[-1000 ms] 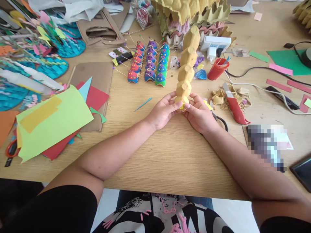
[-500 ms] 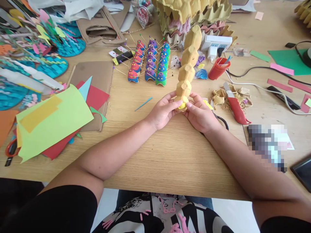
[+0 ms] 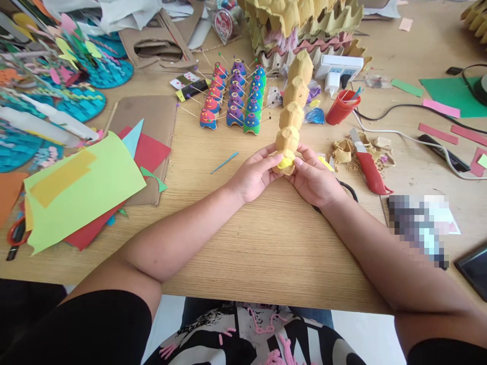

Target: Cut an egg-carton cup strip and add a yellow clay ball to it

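Between my two hands is a long strip of tan egg-carton cups (image 3: 291,115), held up at its near end and pointing away from me. A patch of bright yellow clay (image 3: 285,162) covers part of the nearest cup. My left hand (image 3: 259,173) grips the strip's left side, its thumb on the yellow. From the right, my right hand (image 3: 314,175) holds the same end, thumb tip at the edge of the yellow. A thin blue stick (image 3: 224,162) lies left of my left hand. Something yellow (image 3: 326,163) shows just behind my right hand.
Painted egg-carton caterpillars (image 3: 236,96) stand in rows behind. Stacked egg trays (image 3: 304,25) and a power strip (image 3: 340,67) are farther back. At right are a red cup (image 3: 342,108) and a red-handled knife (image 3: 371,167) beside carton scraps. Coloured paper (image 3: 83,187) lies left.
The strip's far end has dipped slightly toward me. My left thumb has shifted a little, and more of the yellow patch shows. Both hands keep their hold.
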A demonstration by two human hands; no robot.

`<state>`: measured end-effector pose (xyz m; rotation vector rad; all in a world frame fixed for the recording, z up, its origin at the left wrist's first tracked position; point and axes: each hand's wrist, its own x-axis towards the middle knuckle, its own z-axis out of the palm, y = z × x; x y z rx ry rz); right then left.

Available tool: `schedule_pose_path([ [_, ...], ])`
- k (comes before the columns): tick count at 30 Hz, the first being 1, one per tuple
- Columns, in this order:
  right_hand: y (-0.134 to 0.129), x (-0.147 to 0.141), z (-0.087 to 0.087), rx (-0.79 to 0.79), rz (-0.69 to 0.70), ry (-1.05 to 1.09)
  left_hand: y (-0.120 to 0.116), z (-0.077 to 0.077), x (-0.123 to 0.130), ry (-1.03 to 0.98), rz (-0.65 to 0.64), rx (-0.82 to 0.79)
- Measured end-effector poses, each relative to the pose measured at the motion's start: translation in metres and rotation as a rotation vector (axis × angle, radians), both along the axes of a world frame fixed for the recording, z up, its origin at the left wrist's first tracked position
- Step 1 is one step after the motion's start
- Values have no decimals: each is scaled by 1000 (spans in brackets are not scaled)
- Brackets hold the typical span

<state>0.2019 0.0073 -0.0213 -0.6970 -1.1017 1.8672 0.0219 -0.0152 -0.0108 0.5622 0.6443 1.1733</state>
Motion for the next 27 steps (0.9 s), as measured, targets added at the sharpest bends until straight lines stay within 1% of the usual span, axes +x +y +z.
schedule_pose_path([
  [5,0,0,0,-14,7,6,0,0,-3,-20,-3,12],
  [15,1,0,-5,-20,-11,7,-1,0,-3,-10,-28,-24],
  [27,0,-2,-3,2,-13,-9,-1,0,-2,74,-37,-19],
])
